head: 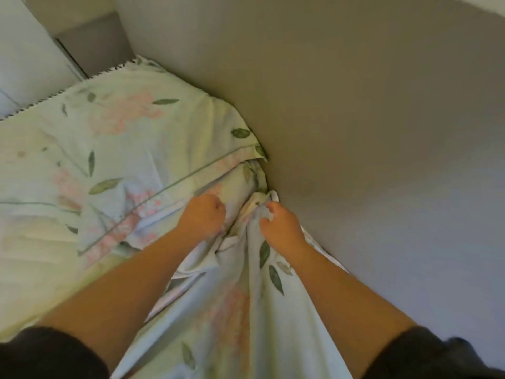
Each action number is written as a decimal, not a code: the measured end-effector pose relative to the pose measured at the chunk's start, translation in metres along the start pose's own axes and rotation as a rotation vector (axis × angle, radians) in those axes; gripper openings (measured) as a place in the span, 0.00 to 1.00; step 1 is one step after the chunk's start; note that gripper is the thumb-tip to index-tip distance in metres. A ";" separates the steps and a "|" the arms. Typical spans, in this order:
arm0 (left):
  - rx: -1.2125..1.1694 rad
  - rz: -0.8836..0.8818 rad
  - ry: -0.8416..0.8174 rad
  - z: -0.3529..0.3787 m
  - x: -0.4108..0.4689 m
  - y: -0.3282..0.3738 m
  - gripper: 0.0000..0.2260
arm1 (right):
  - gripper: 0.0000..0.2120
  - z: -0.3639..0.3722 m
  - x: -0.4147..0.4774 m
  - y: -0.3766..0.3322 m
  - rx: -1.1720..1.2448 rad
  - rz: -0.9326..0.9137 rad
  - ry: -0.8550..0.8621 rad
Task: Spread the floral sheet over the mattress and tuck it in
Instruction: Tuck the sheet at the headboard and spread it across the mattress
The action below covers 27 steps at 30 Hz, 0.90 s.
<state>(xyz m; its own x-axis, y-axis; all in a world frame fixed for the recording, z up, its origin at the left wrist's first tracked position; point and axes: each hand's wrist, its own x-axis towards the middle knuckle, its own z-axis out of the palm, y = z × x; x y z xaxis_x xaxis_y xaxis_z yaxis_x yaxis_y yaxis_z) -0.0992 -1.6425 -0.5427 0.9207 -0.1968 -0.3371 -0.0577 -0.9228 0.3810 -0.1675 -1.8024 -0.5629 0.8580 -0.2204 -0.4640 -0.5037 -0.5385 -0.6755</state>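
Both my hands are on the floral sheet [232, 310] at the mattress's wall-side edge, just short of the pillow [131, 119]. My right hand [281, 228] is nearer the wall [369, 132], fingers and thumb pinching a bunched ridge. My left hand [203, 214], just beside it, is fisted round a fold. The sheet's long run comes from my hands back towards me, so I judge the tuck goes down and rightward, by the wall. That gap and the mattress edge are buried under cloth, and my left fingertips are hidden.
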 end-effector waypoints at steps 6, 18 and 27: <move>0.123 0.072 0.585 -0.098 -0.011 -0.064 0.09 | 0.26 0.027 0.021 -0.097 0.480 0.146 -0.103; -1.027 -0.378 0.215 -0.132 0.023 -0.138 0.07 | 0.41 0.070 0.047 -0.154 0.905 0.208 -0.163; -0.734 -0.329 -0.887 -0.149 -0.060 -0.161 0.14 | 0.36 0.003 0.017 -0.145 0.050 0.353 0.437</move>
<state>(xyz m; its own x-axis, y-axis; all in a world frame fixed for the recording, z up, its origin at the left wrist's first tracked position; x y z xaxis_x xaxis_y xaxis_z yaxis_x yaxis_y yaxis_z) -0.0874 -1.4328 -0.4554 0.2464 -0.4127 -0.8769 0.6303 -0.6191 0.4684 -0.0800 -1.7256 -0.4752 0.5934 -0.7021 -0.3935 -0.7626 -0.3341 -0.5540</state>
